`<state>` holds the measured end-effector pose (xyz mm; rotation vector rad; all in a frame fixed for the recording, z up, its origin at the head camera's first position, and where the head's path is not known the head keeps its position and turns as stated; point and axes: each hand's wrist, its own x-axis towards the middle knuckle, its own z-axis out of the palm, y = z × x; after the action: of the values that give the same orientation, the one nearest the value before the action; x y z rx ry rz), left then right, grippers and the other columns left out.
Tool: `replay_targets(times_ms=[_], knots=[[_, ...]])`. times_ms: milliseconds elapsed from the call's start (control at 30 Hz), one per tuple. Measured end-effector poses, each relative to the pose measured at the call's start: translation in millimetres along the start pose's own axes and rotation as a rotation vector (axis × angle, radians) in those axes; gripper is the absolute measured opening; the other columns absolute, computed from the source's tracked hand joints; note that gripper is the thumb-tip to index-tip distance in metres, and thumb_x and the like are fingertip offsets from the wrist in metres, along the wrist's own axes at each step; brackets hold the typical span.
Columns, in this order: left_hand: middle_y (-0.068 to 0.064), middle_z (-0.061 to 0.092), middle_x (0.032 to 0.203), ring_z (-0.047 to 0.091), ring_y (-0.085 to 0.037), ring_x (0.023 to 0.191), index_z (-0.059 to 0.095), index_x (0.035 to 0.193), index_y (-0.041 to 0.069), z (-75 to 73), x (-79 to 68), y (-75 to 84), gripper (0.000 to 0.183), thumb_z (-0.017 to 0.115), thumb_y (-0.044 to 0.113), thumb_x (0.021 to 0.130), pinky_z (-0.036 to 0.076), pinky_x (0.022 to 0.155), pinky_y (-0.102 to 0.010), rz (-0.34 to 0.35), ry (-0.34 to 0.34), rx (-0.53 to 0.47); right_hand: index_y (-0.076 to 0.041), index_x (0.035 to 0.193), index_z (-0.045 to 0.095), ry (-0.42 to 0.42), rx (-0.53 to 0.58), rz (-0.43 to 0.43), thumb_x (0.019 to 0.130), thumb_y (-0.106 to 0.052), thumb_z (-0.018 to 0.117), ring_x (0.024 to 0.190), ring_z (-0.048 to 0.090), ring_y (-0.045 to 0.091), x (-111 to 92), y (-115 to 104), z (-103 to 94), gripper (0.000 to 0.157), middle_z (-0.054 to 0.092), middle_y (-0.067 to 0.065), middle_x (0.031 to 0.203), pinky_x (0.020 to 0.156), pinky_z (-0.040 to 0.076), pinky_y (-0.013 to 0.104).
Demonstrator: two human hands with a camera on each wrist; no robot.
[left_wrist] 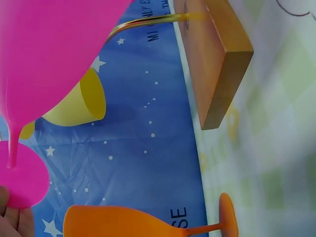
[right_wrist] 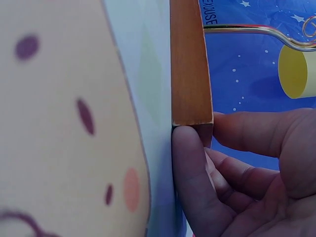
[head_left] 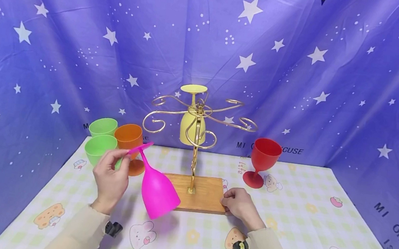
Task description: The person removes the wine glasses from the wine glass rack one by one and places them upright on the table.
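My left hand (head_left: 111, 182) pinches the foot of a bright pink goblet (head_left: 158, 194) by its edge. The goblet is tilted, bowl down and mouth toward the lower right, in front of the wooden base (head_left: 205, 196) of a gold wine glass rack (head_left: 193, 161). In the left wrist view, the pink goblet (left_wrist: 49, 54) fills the upper left. My right hand (head_left: 243, 208) grips the base's right end; in the right wrist view the thumb (right_wrist: 252, 132) lies at its upper edge, with fingers at its end. A yellow goblet (head_left: 185, 129) hangs upside down from the rack's far side.
Left of the rack stand an orange goblet (head_left: 127, 137) and two green goblets (head_left: 102, 126), partly behind my left hand. A red goblet (head_left: 265, 156) stands upright at the right. Several curled gold arms (head_left: 155, 114) spread from the rack's top. A starry purple curtain (head_left: 212, 29) surrounds the checked tabletop (head_left: 295, 234).
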<state>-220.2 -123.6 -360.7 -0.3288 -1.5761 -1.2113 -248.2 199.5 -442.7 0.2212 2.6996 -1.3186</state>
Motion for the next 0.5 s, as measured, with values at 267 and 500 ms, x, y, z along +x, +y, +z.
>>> replay_targets(times_ms=[267,500], knots=[[-0.024,0.062,0.077,0.058,-0.006,0.077,0.065,0.086,-0.013,-2.4,-15.0,-15.8,0.014,0.066,-0.021,0.075,0.050,0.081,-0.014,-0.088,-0.051,0.020,0.000,0.092,0.064,-0.001,0.031,-0.005,0.084,-0.006,0.066,0.058,0.059,0.017,-0.2,-0.6,0.3,0.010,0.059,0.008,0.075,0.057,0.055,0.029],[-0.022,0.064,0.077,0.055,-0.003,0.073,0.066,0.087,-0.011,-1.2,-18.1,-9.4,0.013,0.069,-0.017,0.076,0.047,0.072,-0.009,-0.142,-0.091,0.047,0.000,0.091,0.064,0.004,0.019,-0.015,0.084,-0.007,0.066,0.056,0.060,0.017,-0.4,-1.2,0.3,0.010,0.060,0.007,0.073,0.056,0.055,0.030]])
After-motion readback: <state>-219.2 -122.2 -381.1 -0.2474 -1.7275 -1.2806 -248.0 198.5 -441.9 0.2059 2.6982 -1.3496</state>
